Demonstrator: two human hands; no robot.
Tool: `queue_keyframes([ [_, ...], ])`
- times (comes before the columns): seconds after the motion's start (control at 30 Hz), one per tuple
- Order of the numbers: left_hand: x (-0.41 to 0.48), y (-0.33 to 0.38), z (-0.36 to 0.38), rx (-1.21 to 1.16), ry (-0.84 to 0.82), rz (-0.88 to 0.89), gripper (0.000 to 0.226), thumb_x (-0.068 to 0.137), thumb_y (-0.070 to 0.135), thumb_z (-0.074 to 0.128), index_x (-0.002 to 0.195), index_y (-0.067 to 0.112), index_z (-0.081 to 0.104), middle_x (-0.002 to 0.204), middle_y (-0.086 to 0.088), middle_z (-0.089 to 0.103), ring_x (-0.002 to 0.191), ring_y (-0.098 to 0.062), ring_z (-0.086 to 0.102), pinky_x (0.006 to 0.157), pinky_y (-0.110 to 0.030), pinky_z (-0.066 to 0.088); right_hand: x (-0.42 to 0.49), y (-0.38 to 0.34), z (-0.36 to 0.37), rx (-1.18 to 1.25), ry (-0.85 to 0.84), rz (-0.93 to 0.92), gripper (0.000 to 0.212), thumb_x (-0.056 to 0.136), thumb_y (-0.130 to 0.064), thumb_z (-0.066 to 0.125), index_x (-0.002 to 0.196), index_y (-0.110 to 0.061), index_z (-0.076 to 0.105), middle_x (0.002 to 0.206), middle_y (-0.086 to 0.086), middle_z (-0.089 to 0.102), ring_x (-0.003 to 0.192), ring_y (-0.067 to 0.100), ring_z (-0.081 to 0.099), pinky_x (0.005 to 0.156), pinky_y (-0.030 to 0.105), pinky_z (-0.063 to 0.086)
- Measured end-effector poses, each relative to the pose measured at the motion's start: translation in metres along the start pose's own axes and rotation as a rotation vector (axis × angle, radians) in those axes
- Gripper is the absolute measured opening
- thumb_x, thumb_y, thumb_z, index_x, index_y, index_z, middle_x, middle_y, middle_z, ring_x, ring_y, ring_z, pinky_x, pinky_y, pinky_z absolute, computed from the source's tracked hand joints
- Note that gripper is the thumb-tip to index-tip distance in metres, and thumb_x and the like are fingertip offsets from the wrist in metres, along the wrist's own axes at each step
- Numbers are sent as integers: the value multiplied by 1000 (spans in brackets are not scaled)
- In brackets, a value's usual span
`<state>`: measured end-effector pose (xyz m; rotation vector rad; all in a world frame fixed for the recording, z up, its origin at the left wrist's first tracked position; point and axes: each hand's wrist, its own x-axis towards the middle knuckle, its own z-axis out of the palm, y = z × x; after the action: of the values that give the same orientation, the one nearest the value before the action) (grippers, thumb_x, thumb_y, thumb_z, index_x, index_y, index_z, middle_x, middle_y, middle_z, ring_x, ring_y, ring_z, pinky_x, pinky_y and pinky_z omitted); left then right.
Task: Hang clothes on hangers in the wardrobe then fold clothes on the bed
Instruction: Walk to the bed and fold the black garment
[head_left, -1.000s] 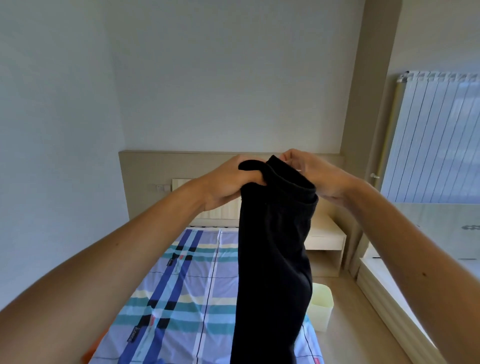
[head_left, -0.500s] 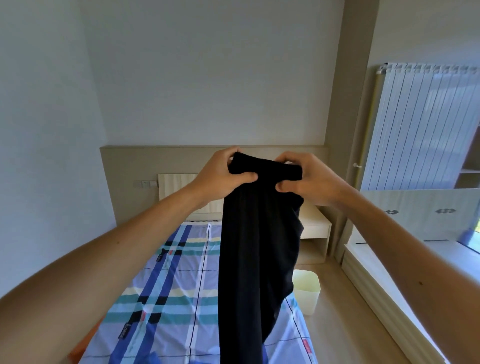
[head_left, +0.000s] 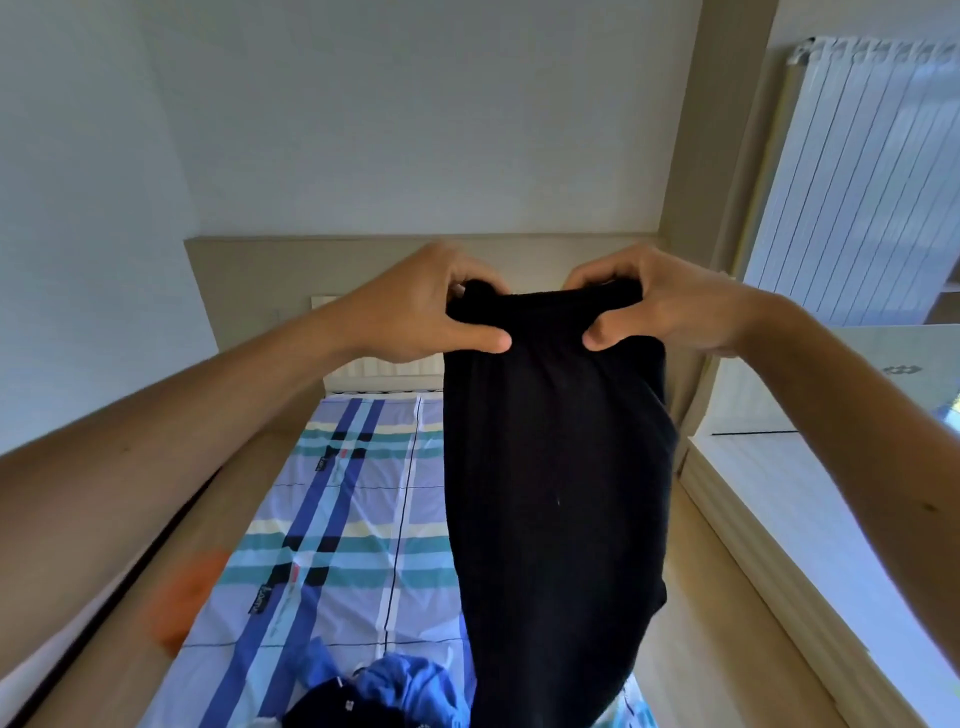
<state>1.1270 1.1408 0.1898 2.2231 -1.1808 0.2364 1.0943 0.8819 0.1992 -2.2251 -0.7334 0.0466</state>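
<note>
I have the black garment (head_left: 556, 467) pinched at its top edge with both hands, held up in front of me over the bed (head_left: 353, 519). My left hand (head_left: 421, 306) is closed on the left corner — thumb pressed across the front of the cloth, fingers curled behind it. My right hand (head_left: 654, 301) grips the right corner the same way, thumb in front and fingers wrapped over the top. The two hands are near each other, with a short stretch of the hem pulled fairly level between them. From there the cloth hangs straight down in one long dark panel, its lower end running out of view at the bottom; I cannot tell what kind of garment it is.

Below it the bed is covered in a plaid sheet of blue, teal and pale yellow stripes. At the near end of the bed lies a crumpled blue garment (head_left: 410, 686) with something darker bunched just beside it. An orange patch (head_left: 187, 592) shows at the bed's left edge — too blurred to name. The beige headboard (head_left: 291, 270) stands behind my hands, and a white ribbed radiator (head_left: 857, 176) is on the right.
</note>
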Motion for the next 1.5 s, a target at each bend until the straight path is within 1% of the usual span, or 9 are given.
queue_keyframes([
  [0.23, 87, -83, 49, 355, -242, -305, 5, 85, 14, 74, 84, 16, 70, 65, 9, 59, 63, -9, 59, 56, -25, 42, 86, 85, -10, -357, -66, 276, 16, 78, -16, 72, 93, -23, 71, 92, 1, 72, 93, 21, 68, 86, 38, 55],
  [0.43, 185, -100, 27, 576, 92, -370, 12, 87, 13, 63, 83, 23, 60, 92, -4, 63, 89, -29, 62, 69, -34, 42, 161, 110, -72, -577, 447, 260, 28, 82, -4, 66, 109, -14, 69, 93, 7, 61, 94, 32, 64, 72, 31, 46],
  [0.57, 225, -69, -18, 629, 290, -293, 25, 86, 8, 58, 65, 22, 51, 82, -4, 61, 78, -29, 61, 59, -31, 35, 166, 75, -116, -562, 721, 168, 33, 84, -1, 52, 105, -21, 67, 93, 5, 63, 80, 29, 62, 63, 33, 49],
  [0.7, 224, -30, -54, 639, 337, -205, 31, 84, 5, 60, 60, 20, 46, 68, -2, 55, 69, -28, 57, 52, -28, 31, 141, 36, -140, -540, 768, 33, 30, 88, -1, 56, 109, -19, 66, 99, 7, 66, 84, 27, 64, 72, 39, 58],
  [0.93, 140, -6, -25, 549, 147, -127, 4, 83, 7, 66, 79, 5, 67, 70, -11, 66, 61, -20, 57, 59, -35, 46, 64, 29, -78, -540, 541, -3, 24, 87, -6, 66, 107, -19, 68, 95, -1, 68, 84, 14, 63, 68, 17, 44],
  [1.1, 31, -15, 71, 425, -108, -118, 11, 83, 15, 69, 74, 20, 66, 57, 11, 50, 56, -2, 49, 57, -28, 38, -10, 73, 27, -472, 186, 66, 23, 85, -11, 72, 101, -25, 67, 87, -17, 66, 84, -1, 61, 77, 21, 48],
  [1.2, -34, -27, 143, 332, -309, -159, 33, 84, 16, 68, 62, 28, 47, 54, 11, 43, 52, -4, 42, 58, -29, 36, -51, 112, 97, -373, -60, 171, 26, 82, -14, 73, 93, -34, 62, 82, -17, 64, 80, 3, 61, 72, 26, 47],
  [1.4, -137, -39, 267, 190, -681, -181, 4, 88, 23, 63, 85, 21, 62, 76, -1, 63, 77, -24, 55, 71, -28, 26, -129, 170, 224, -192, -507, 335, 22, 81, -14, 70, 94, -27, 56, 73, -14, 53, 67, -6, 52, 59, 12, 36],
  [1.5, -178, -40, 318, 104, -853, -176, 11, 85, 23, 61, 76, 21, 55, 77, -4, 65, 76, -26, 56, 79, -33, 37, -157, 191, 268, -96, -686, 373, 25, 80, -16, 72, 97, -24, 56, 76, -13, 51, 69, 4, 49, 56, 12, 35],
])
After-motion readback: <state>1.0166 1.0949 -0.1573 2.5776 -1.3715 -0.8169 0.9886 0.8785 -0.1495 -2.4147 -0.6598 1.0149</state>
